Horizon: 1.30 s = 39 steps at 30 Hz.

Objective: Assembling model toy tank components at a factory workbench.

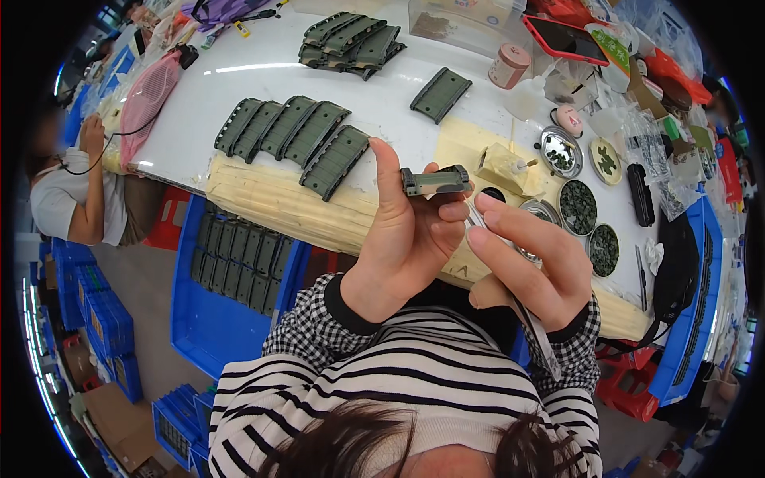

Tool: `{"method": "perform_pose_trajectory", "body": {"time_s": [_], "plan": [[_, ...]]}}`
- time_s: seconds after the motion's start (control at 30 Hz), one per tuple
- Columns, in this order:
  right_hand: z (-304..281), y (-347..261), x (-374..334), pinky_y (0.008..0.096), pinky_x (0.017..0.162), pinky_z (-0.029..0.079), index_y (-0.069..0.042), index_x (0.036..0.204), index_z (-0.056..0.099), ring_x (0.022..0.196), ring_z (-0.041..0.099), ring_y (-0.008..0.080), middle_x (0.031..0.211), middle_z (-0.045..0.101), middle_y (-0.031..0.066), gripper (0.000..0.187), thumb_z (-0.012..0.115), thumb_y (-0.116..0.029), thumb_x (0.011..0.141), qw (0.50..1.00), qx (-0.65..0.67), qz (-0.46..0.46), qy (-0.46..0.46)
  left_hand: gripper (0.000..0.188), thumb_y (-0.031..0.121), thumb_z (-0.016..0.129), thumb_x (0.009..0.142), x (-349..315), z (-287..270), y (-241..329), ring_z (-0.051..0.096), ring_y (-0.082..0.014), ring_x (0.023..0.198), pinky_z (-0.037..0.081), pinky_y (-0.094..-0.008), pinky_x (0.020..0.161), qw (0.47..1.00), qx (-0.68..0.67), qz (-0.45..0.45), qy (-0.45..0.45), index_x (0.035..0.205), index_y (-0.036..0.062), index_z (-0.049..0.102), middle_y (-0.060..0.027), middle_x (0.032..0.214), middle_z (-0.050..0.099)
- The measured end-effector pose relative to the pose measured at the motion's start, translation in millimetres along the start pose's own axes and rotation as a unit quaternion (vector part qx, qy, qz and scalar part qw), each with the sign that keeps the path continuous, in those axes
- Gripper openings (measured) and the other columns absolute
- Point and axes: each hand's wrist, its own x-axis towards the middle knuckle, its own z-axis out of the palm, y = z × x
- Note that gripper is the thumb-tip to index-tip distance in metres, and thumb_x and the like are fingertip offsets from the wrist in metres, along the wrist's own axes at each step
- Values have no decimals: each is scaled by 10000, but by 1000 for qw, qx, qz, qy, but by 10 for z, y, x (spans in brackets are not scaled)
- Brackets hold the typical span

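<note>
My left hand (410, 239) grips a small dark green camouflage plastic part (435, 182) above the table's front edge, its end facing me. My right hand (542, 259) is closed on what look like metal tweezers (542, 346), whose long flat end sticks out below the palm. Their tips come near the part's right side; whether they touch it cannot be seen. Similar green ribbed parts (336, 162) lie in a slanted row to the left on the white table (239, 68). A lone part (441, 94) lies farther back, right of a stack (351, 44).
Round tins of small dark green pieces (578, 207) stand at right, near a yellowish block (510, 169) and a black case (640, 195). A red-edged phone (566, 40) lies behind. A blue crate (215, 327) of parts sits below left. Another person (80, 191) sits at far left.
</note>
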Motion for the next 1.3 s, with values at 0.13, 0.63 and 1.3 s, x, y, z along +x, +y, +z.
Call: {"method": "perform_pose_trajectory", "body": {"time_s": [0.13, 0.63, 1.3], "plan": [[-39, 35, 40, 295, 652, 557, 11, 1026, 678, 837, 669, 255, 1039, 630, 165, 286, 666, -108, 766, 999, -29, -11, -12, 706, 759, 527, 749, 5, -31, -17, 543, -55, 630, 431, -151, 526, 999, 30, 16, -5, 899, 80, 651, -15, 823, 649], [-64, 61, 65, 287, 641, 540, -8, 1024, 683, 822, 663, 239, 1012, 644, 145, 313, 690, -181, 763, 997, -62, -20, -41, 581, 708, 571, 760, -43, 33, -35, 579, -114, 639, 461, -209, 544, 986, 112, 103, 71, 958, 181, 429, -13, 775, 587], [-1, 102, 102, 318, 687, 594, 86, 922, 647, 800, 670, 277, 924, 630, 149, 276, 712, -2, 668, 997, -33, -69, -25, 552, 733, 539, 768, -13, -57, -53, 575, -63, 624, 425, -148, 484, 988, 97, 98, 75, 861, 197, 628, -30, 815, 660]]}}
